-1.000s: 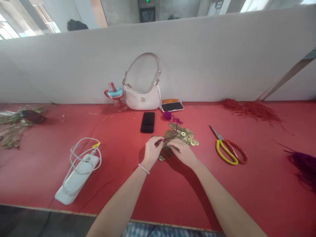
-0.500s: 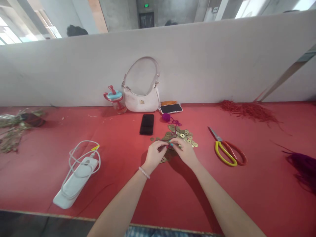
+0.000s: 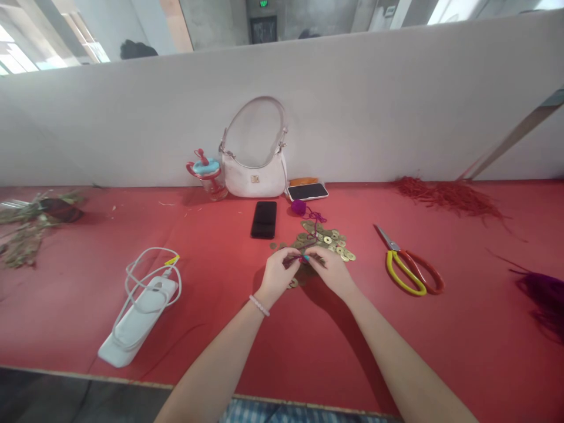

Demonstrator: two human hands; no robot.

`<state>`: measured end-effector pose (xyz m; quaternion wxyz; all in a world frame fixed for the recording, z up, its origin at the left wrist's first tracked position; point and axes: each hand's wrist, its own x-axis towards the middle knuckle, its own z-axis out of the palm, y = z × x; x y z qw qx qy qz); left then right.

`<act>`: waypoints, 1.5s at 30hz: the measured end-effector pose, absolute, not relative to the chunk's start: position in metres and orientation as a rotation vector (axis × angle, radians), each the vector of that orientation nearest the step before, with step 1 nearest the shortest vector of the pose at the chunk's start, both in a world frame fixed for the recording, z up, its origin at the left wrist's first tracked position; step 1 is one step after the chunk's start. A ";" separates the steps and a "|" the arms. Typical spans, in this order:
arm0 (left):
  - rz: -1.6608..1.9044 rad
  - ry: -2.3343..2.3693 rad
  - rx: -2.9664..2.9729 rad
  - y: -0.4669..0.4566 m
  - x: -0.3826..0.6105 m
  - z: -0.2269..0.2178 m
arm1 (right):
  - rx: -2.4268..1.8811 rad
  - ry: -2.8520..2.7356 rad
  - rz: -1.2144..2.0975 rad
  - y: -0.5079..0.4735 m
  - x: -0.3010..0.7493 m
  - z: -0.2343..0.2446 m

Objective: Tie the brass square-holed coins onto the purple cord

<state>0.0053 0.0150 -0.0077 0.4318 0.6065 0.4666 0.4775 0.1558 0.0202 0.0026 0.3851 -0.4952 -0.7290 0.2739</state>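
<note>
Just over a heap of brass coins with holes (image 3: 337, 241), my left hand (image 3: 282, 271) and my right hand (image 3: 328, 267) meet fingertip to fingertip. Both are closed in a pinch on purple yarn, whose strand runs back across the coins to a small purple yarn ball (image 3: 298, 207). Small red and turquoise spots show at the fingertips; I cannot tell whether they are nails or beads. The fingers hide most of what lies between them. A pale bead bracelet (image 3: 259, 305) circles my left wrist.
Scissors (image 3: 408, 267) with yellow and red handles lie at right, near purple fibre (image 3: 544, 296). Red shreds (image 3: 453, 197) lie behind. A black phone (image 3: 264, 220), white phone (image 3: 307, 192), white handbag (image 3: 255, 176) and lidded cup (image 3: 211, 179) stand or lie farther back. A white power bank (image 3: 138, 323) with cable lies left.
The two hands have drawn slightly closer together at the fingertips, still pinching. The whole view has shifted a little; the things on the table stay in place.
</note>
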 end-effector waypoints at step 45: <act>1.207 1.184 1.526 0.017 0.003 -0.009 | -1.147 -1.937 0.532 0.022 0.160 0.005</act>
